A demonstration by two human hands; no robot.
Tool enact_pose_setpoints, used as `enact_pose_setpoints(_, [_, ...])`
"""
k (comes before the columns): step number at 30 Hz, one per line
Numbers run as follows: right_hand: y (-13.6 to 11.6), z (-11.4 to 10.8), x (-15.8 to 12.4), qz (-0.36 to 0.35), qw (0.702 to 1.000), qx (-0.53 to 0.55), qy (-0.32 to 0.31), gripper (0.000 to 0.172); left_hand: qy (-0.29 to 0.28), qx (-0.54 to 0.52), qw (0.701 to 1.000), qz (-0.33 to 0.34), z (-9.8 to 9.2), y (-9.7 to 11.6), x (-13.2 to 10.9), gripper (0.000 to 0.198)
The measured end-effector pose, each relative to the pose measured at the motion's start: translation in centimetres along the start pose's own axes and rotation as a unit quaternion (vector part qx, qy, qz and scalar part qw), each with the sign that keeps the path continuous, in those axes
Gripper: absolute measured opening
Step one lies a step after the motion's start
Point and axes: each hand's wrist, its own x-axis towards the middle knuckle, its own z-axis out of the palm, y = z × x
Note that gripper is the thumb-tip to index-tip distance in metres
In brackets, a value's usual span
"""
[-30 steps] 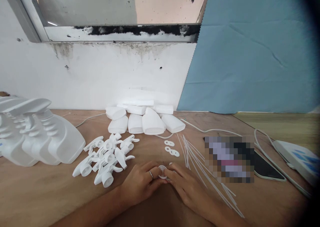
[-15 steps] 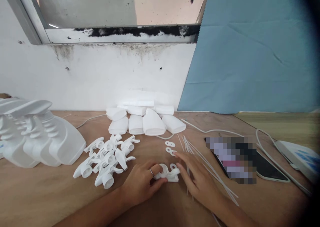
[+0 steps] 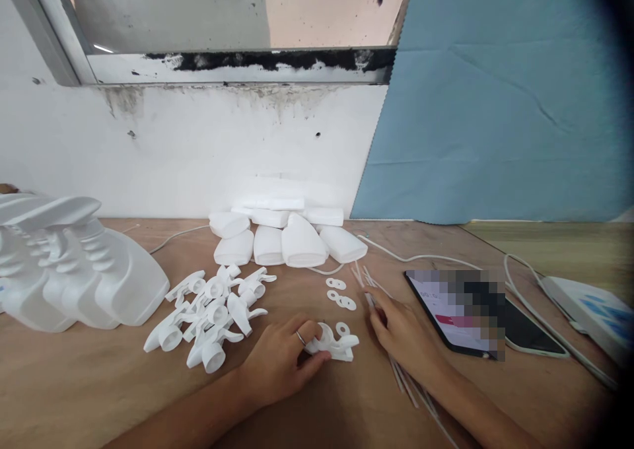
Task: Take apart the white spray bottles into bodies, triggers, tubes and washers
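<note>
My left hand [image 3: 277, 356] is closed round a white trigger spray head [image 3: 341, 348], which lies on its side on the table with the lever pointing right. Its round collar is partly covered by my fingers. A flat white washer [image 3: 342, 329] rests just behind it. To the right, my right hand [image 3: 399, 327] lies over a bundle of thin white tubes [image 3: 406, 383], thumb and fingers curled together on them. How many tubes it grips is hidden. Several more washers [image 3: 348, 303] lie flat between the hands, farther back.
A heap of trigger spray heads [image 3: 215, 313] lies left of my hands. Upright white bottles [image 3: 133, 271] stand at far left, and white bottles lying down [image 3: 302, 241] are stacked by the wall. Two phones [image 3: 456, 317] and a white device [image 3: 589, 310] with cables sit at right.
My right hand has moved right, away from the washers, and closed on the tubes. The tubes' near ends have shifted left. My left hand stays on the spray head.
</note>
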Motion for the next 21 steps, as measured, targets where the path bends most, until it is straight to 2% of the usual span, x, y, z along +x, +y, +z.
enact_pose_setpoints(3, [0.0,-0.7,0.2,0.044,0.993,0.1,0.048,0.028,-0.002,-0.019,1.0,-0.006,0.1,0.0,-0.1,0.019])
enact_pose_setpoints(5, [0.0,-1.2,0.3,0.086,0.972,0.202,0.08,0.026,0.002,-0.034,0.999,-0.006,0.1,0.0,-0.1,0.026])
enact_pose_setpoints(8, [-0.1,-1.6,0.5,0.147,0.902,0.393,0.099,0.027,-0.003,-0.046,0.999,-0.007,0.2,0.0,-0.1,0.031])
enact_pose_setpoints(10, [-0.2,-1.6,0.7,0.162,0.858,0.474,0.117,0.035,-0.006,-0.055,0.998,-0.011,0.3,0.0,0.0,0.031])
enact_pose_setpoints(12, [-0.5,-1.5,0.8,0.173,0.841,0.493,0.139,0.037,-0.007,-0.063,0.998,-0.015,0.3,-0.1,0.0,0.034])
enact_pose_setpoints(16, [-1.3,-1.9,0.5,0.159,0.849,0.474,0.173,0.022,-0.012,-0.057,0.998,-0.01,0.2,-0.1,0.1,0.035])
enact_pose_setpoints(18, [-1.8,-2.3,0.0,0.137,0.876,0.432,0.168,0.025,-0.012,-0.061,0.998,-0.008,0.1,-0.1,0.1,0.034])
enact_pose_setpoints(21, [-2.3,-3.0,-0.9,0.088,0.933,0.315,0.148,0.034,-0.012,-0.07,0.998,-0.004,0.1,0.0,0.2,0.032])
